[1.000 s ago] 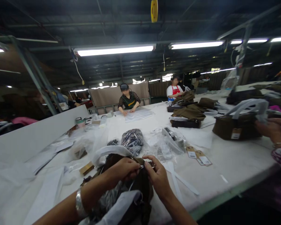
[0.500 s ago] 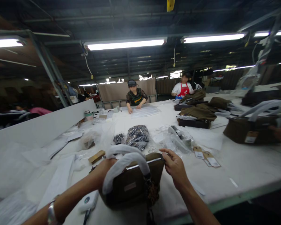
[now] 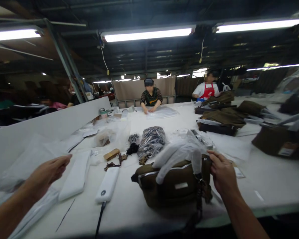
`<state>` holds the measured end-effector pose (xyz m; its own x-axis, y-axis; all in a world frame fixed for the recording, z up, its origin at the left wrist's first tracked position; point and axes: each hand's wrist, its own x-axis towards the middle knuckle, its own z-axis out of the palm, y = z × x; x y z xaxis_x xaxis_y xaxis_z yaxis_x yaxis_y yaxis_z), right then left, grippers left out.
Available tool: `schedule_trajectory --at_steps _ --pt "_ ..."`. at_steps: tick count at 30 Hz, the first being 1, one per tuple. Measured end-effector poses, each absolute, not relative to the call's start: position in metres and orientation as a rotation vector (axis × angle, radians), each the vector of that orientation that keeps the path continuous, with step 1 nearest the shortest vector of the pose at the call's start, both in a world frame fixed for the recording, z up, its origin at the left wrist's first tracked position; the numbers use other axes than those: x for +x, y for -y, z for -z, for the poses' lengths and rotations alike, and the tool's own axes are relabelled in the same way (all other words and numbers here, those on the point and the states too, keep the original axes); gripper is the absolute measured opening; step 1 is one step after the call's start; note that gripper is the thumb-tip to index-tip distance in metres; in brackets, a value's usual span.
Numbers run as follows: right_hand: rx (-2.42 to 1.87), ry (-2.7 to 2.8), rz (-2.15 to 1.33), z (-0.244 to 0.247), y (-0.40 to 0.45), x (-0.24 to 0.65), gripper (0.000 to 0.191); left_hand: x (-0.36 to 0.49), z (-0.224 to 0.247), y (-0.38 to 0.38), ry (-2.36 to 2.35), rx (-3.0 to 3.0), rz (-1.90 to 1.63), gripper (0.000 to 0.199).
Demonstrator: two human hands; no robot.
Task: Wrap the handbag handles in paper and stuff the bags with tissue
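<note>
- One hand, the right hand (image 3: 223,172), grips the upper right end of the olive handbag (image 3: 156,191), fingers closed on it.
- Left hand (image 3: 48,172): raised at the left, fingers drawn narrow, well apart from the handbag.
- Handbag: upright near the front edge (image 3: 241,215) of the table, wrapped handles (image 3: 174,154) leaning over its top.
- White power bank (image 3: 109,184): on the surface between left hand and handbag; black cable (image 3: 99,219) runs toward the viewer.
- Tabletop (image 3: 129,212): white; a bare strip separates power bank and handbag.
- Behind the handbag: plastic-wrapped bundle (image 3: 152,141), close by.
- Left boundary: white partition (image 3: 52,124).
- Right side: second handbag (image 3: 271,141), well apart from the first; stacked bags (image 3: 221,119) farther back.
- Room: two co-workers at the far side; fluorescent lamps (image 3: 149,35) overhead.
</note>
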<state>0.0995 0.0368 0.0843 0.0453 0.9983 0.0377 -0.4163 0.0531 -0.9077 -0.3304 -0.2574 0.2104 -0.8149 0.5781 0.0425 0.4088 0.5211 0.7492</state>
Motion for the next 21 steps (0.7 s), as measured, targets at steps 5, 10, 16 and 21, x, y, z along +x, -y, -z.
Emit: schedule_trajectory --at_steps 5,10,16,21 --pt "-0.83 0.895 -1.252 -0.081 -0.029 0.088 0.04 -0.264 -0.175 0.243 -2.318 1.146 -0.979 0.048" --pt "-0.811 1.048 -1.279 -0.075 0.0 0.072 0.065 -0.197 -0.129 0.202 -2.082 1.745 -0.984 0.103" --pt "-0.78 1.581 -0.392 -0.061 0.061 0.074 0.048 -0.218 -0.137 0.17 -2.032 1.538 -1.145 0.073" --pt "-0.62 1.908 -0.262 -0.009 0.098 0.056 0.052 -0.232 -0.145 0.171 -1.802 1.405 -1.12 0.061"
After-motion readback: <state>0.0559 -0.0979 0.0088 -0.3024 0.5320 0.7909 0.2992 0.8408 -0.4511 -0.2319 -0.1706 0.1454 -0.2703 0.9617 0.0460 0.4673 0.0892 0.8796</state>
